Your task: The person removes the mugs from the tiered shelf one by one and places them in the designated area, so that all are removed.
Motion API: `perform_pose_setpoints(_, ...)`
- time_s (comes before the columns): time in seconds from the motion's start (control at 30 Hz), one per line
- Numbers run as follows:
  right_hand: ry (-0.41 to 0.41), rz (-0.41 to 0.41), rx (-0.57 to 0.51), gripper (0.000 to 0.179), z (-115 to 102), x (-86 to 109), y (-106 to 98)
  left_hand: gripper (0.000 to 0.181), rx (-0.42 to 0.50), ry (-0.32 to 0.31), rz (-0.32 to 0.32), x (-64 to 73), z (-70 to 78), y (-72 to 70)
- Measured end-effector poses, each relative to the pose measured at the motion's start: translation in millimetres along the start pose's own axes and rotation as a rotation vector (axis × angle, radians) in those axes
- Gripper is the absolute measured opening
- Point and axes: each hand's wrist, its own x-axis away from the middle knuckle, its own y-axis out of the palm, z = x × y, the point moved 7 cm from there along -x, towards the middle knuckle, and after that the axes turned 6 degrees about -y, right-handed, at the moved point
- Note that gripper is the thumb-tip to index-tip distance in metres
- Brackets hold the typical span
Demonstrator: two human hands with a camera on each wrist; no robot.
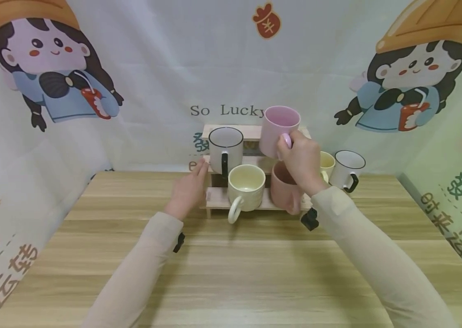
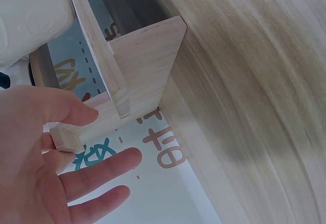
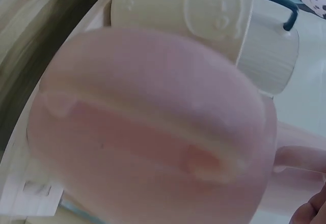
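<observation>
My right hand (image 1: 302,159) grips the handle of a lilac-pink mug (image 1: 269,134), which is upright near the top of a small tiered wooden rack (image 1: 216,197). At the rack's left end is my left hand (image 1: 187,190); in the left wrist view a board end lies between its thumb and index finger, other fingers extended. A white mug with a black rim (image 1: 216,152) sits on the middle tier. Below it stand a cream mug (image 1: 251,198) and a salmon-pink mug (image 1: 280,189), the latter filling much of the right wrist view.
Right of the rack stand a yellow mug (image 1: 326,161), partly hidden by my right hand, and another white mug (image 1: 345,168) with black rim and handle. A printed cloth (image 1: 157,82) hangs behind the wooden table (image 1: 247,278).
</observation>
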Motion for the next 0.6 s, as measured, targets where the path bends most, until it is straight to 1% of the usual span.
perform_pose_setpoints(0.33, -0.011, 0.075, 0.005, 0.029, 14, 4.6, -16, 0.086, -0.005, 0.000, 0.009, 0.8, -0.3, -0.6)
perform_pose_setpoints(0.6, 0.023, 0.069, 0.005, 0.028, 31, 9.2, -25, 0.084, -0.012, 0.001, 0.009, 0.7, 0.1, -1.3)
